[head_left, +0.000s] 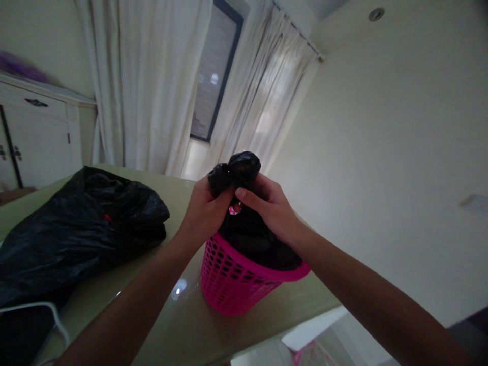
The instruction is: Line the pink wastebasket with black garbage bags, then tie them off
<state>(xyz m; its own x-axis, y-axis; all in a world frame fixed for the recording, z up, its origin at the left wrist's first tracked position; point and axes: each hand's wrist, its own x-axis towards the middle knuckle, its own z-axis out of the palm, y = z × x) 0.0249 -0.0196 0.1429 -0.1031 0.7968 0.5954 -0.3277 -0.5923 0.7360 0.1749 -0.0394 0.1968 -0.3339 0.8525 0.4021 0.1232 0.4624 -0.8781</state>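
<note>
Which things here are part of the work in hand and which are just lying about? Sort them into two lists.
In hand:
- left hand and right hand, both gripping the gathered top of the black bag
- pink basket, which holds that bag

Lying about:
- second black bag, flat on the table
- white cabinet
- curtains

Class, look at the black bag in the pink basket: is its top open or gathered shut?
Gathered shut: both hands, left hand and right hand, pinch the bag top into a bunch above the basket.
</note>
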